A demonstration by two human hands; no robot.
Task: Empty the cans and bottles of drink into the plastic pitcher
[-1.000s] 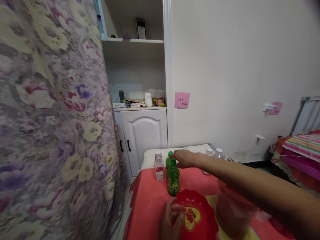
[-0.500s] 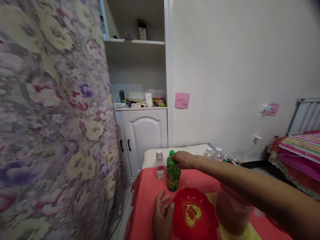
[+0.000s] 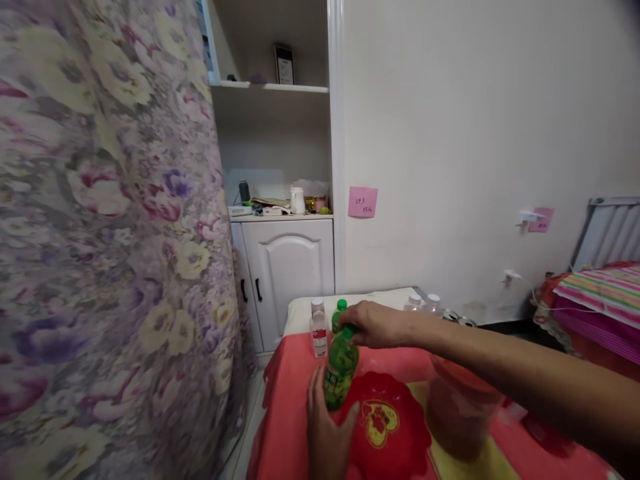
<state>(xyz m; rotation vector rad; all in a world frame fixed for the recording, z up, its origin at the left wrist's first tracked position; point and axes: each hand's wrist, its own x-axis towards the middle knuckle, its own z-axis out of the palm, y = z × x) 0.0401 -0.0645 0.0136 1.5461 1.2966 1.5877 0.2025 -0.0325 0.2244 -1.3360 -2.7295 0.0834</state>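
Observation:
My right hand grips a green plastic bottle at its capped top. The bottle leans, its base lower left over the edge of a red scalloped plate with a yellow heart pattern. Just below the base my left hand is cupped, thumb and fingers apart; whether its fingertips touch the bottle I cannot tell. Behind stands a second green bottle, partly hidden by my right hand. Beside it, to the left, is a clear bottle with a white cap and red-and-white label.
A reddish translucent bucket stands right of the plate, under my right forearm. White-capped clear bottles and open cans are at the table's back right. A floral curtain hangs left; a white cabinet stands behind.
The front green bottle has been lifted off the cloth, tilted and brought nearer, in my right hand. My left hand has opened wider beneath its base.

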